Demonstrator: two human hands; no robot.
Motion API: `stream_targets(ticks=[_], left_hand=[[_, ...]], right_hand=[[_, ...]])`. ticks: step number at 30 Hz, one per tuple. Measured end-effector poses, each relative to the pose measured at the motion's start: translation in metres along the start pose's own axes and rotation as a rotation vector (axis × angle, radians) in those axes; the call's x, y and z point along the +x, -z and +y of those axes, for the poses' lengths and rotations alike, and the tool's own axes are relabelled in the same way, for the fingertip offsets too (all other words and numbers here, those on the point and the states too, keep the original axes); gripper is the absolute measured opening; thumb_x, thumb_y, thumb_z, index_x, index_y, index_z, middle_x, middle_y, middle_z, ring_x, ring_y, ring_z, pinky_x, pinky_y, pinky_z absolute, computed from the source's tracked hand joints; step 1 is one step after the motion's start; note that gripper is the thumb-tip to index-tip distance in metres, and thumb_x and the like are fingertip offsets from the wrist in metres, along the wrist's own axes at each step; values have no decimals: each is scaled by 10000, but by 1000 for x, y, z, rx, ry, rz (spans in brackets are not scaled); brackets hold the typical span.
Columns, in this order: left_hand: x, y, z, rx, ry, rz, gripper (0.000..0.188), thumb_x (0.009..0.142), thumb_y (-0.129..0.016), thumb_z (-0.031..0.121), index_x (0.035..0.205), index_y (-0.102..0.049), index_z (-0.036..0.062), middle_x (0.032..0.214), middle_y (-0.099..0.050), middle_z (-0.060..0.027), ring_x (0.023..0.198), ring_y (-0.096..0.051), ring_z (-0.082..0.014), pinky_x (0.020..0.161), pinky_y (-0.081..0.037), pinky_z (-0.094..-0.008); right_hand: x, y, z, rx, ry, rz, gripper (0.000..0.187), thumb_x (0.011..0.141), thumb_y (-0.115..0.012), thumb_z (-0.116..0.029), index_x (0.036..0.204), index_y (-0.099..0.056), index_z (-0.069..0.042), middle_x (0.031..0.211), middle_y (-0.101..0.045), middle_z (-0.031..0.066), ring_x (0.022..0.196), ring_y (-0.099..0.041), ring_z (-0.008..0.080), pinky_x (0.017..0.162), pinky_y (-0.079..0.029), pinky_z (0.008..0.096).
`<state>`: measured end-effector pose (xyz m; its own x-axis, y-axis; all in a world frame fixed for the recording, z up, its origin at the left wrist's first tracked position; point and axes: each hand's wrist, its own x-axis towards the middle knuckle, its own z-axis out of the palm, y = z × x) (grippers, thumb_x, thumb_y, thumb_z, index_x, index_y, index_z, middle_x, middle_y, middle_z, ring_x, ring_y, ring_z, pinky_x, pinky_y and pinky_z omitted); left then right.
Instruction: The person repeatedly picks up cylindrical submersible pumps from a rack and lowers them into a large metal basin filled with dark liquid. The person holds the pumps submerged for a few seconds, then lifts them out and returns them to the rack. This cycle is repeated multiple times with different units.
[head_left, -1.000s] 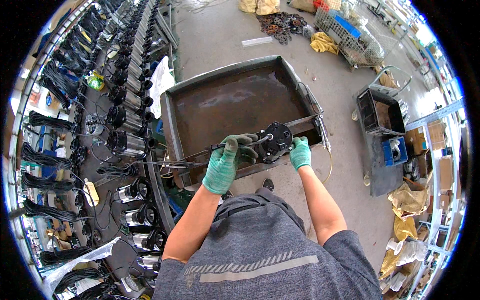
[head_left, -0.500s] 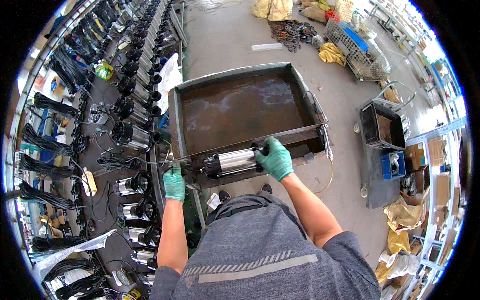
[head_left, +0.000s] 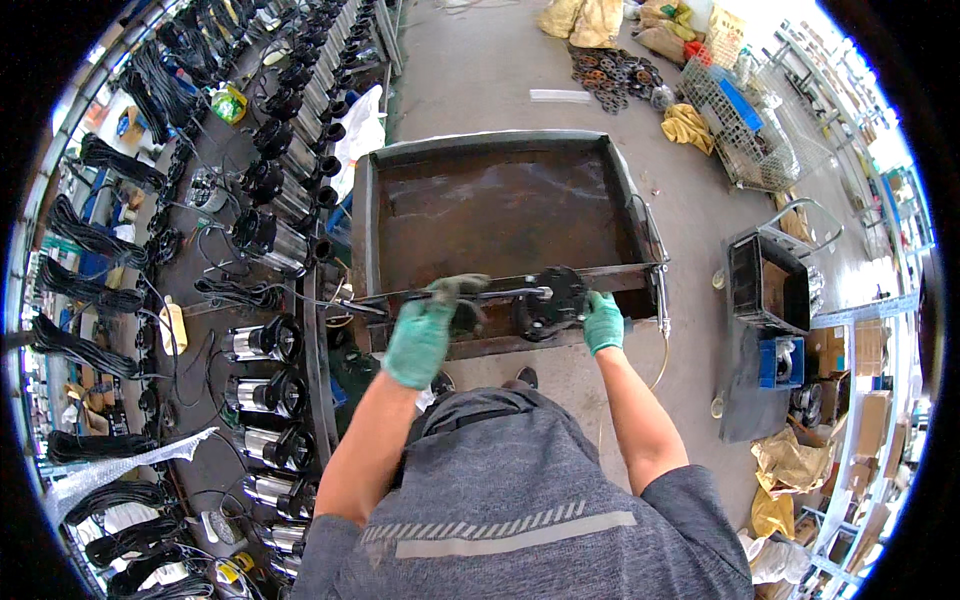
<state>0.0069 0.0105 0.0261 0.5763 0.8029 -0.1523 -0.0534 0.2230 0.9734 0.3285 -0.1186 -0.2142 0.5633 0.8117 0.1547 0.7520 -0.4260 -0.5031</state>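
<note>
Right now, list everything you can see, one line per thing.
Tank: one, rusty brown, shallow water inside, in front of the person.
Pump: one, black, on the tank's near rim, held by both hands.
Pumps: many, silver and black, rows at left.
Cables: many black bundles, far left.
Wire basket: one, grey, upper right.
Black box: one, right.
Sacks: several, tan, top.
Left hand: green glove, on the pump's cable end.
Right hand: green glove, on the pump's black end.

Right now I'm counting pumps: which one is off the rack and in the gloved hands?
The pump lying sideways across the near rim of the rusty tank, gripped by left hand and right hand; the others stand on the left.
</note>
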Motion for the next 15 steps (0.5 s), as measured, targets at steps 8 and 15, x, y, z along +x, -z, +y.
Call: stream_targets(ticks=[8,15], left_hand=[[14,3,-17,-144,111,46,707,983,-536,665,1227,-708,23,881,-721,-70,780,-671,-148,754,-542,-297],[-10,90,-32,-239,51,430,516,1056,-539,521,1113,-744,51,905,-731,-41,722,-661,-128,669,-533,-285]], right_hand=[[6,-24,16,-4,-58,-126,234,959,-610,-221,1149,-649,-91,1106,-679,233,979,-669,463,836,-542,535],[36,35,-43,375,28,-381,384,835,-624,-9,1217,-663,-29,1152,-711,212,1016,-716,360,891,-553,405]])
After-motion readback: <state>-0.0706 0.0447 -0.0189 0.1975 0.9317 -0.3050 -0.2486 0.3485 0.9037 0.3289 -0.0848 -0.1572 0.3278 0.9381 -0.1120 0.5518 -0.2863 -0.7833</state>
